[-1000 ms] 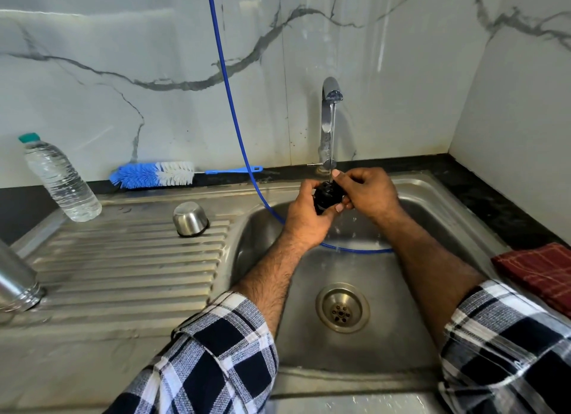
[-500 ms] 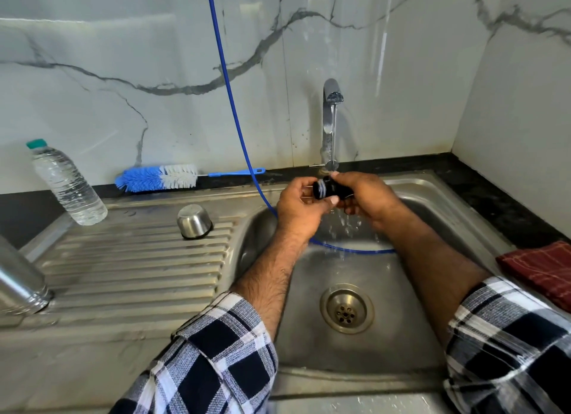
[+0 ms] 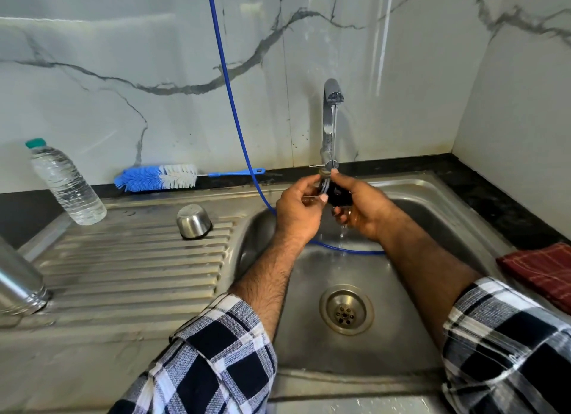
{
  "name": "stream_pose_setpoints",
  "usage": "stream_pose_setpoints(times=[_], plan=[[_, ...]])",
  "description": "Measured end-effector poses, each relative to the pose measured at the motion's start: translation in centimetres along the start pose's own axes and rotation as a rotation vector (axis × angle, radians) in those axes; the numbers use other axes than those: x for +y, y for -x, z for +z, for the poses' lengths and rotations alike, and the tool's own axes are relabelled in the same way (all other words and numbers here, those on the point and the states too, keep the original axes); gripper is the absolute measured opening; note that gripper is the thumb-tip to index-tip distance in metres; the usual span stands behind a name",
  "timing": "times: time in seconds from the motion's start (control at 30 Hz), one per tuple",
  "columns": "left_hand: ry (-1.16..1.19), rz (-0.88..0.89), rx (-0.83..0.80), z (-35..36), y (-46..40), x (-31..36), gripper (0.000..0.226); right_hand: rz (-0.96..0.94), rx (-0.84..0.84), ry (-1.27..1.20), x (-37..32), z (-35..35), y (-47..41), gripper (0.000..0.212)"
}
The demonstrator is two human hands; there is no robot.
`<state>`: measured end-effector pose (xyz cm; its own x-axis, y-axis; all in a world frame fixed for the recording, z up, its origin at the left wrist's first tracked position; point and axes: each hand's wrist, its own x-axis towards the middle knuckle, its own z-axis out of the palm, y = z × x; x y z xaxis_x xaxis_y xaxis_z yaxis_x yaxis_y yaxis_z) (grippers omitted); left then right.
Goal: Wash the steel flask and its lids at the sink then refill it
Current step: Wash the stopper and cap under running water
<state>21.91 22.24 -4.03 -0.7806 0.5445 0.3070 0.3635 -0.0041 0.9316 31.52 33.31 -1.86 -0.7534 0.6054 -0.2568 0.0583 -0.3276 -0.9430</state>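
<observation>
Over the sink (image 3: 432, 197), directly below the tap (image 3: 331, 116), both hands hold a small black lid (image 3: 336, 194) in the running water. The left hand (image 3: 298, 211) pinches the lid's left end with curled fingers and thumb; the right hand (image 3: 367, 209) wraps around its right side from behind, and water drips from under it. Left of the sink, on the ribbed drainboard, a steel cup lid (image 3: 194, 221) sits upside down, and the steel flask (image 3: 18, 285) stands at the drainboard's far left edge, partly cut off. Behind the drainboard on the counter lie a blue bottle brush (image 3: 157, 178) and a plastic water bottle (image 3: 66, 183). A red cloth (image 3: 543, 273) lies right of the sink.
</observation>
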Motion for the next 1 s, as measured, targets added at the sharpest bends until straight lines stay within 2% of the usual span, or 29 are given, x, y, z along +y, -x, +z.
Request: stream_pose_setpoints(times=[0.13,0.23,0.3,0.4,0.53,0.63,0.8,0.9,1.0], plan=[[-0.005,-0.068,-0.049,-0.1,0.1,0.1,0.025,-0.125,0.053,0.011,0.1,-0.2,-0.7,0.044],[0.021,-0.135,-0.048,-0.4,0.1,0.1,0.016,-0.199,0.038,0.02,0.1,-0.3,-0.6,0.054],[0.092,-0.184,-0.089,-0.6,0.3,0.4,0.02,-0.243,0.02,0.055,0.0,-0.1,-0.3,0.055],[0.084,-0.209,-0.178,-0.6,0.7,0.7,0.03,-0.297,0.109,0.195,-0.4,0.4,0.4,0.04],[0.109,-0.164,-0.163,-0.2,1.0,1.0,0.031,-0.286,0.204,0.392,-0.9,1.5,1.0,0.049],[0.139,-0.178,-0.132,-0.3,0.8,1.2,0.031,-0.24,0.302,0.27,-1.0,0.9,0.4,0.036],[0.329,-0.254,-0.078,-0.5,0.2,0.5,0.047,-0.189,0.227,0.117,-0.2,-0.6,-0.8,0.015],[0.352,-0.246,-0.033,-0.4,0.1,0.5,0.046,-0.195,0.203,0.043,-0.3,-0.4,-0.9,0.022],[0.297,-0.207,0.056,-0.5,-0.3,0.3,0.039,-0.153,0.142,-0.044,-0.4,-0.4,-0.7,0.016]])
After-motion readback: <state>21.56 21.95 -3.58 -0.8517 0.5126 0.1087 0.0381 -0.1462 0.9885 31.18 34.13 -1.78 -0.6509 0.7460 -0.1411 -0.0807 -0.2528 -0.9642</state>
